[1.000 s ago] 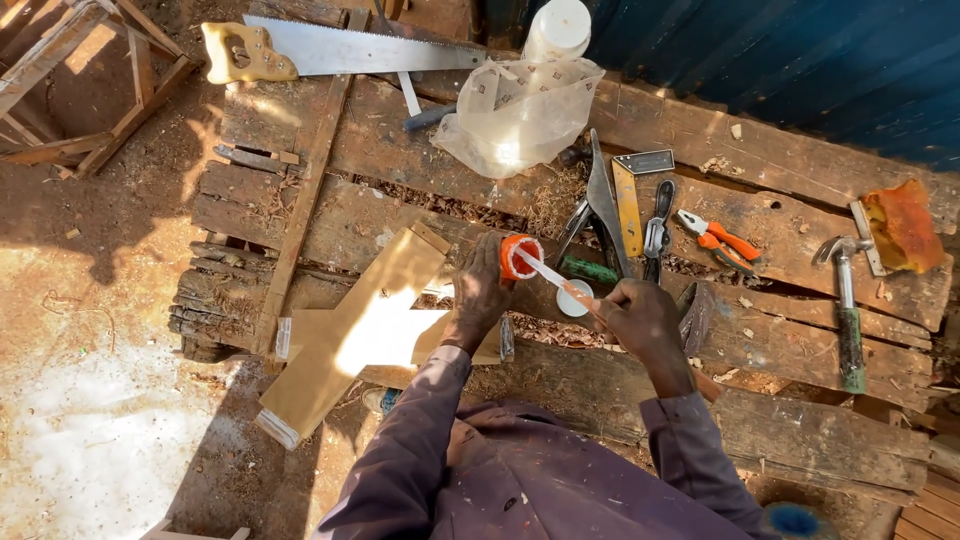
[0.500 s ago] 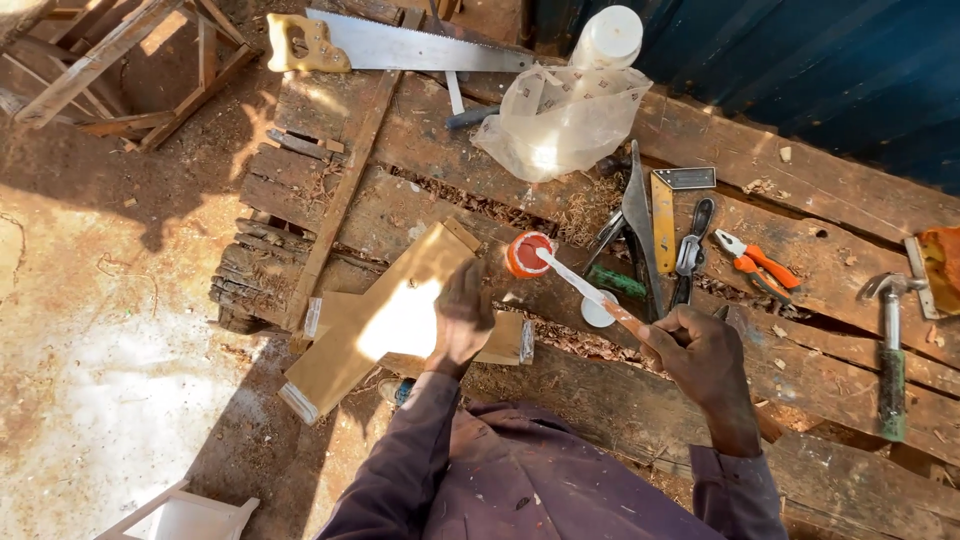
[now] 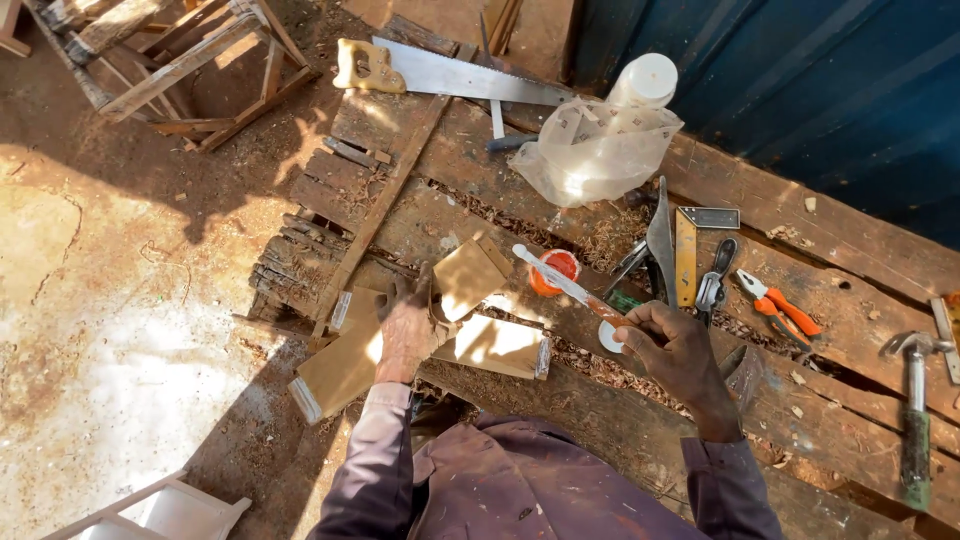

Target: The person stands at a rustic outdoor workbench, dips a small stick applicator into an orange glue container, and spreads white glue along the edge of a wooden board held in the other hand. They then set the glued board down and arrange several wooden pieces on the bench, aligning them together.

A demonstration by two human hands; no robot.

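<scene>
The left hand [image 3: 407, 330] rests on a folded piece of tan board [image 3: 420, 325] lying on the rough plank table [image 3: 840, 250], its fingers curled over the upright flap and pressing it in place. The right hand [image 3: 678, 350] has its fingers closed around the handle end of a thin white stick [image 3: 560, 282], which slants up and left so that its tip lies above the board's raised flap. A small white disc [image 3: 610, 336], perhaps a lid, shows against the right palm, though the view is too poor to be sure.

Just behind the stick sits a small round orange tub [image 3: 555, 270], open at the top; its contents look pale and orange, but what they are cannot be told. Farther back, a clear plastic bag [image 3: 590, 160] lies crumpled around a white bottle [image 3: 642, 85] with a white cap.

To the right of the tub lie a metal square with a yellow blade [image 3: 688, 255], dark-handled shears [image 3: 715, 285] and orange-handled pliers [image 3: 780, 305]. A hammer [image 3: 912, 400] lies near the table's right end, and a handsaw [image 3: 440, 72] lies across its far edge.
</scene>
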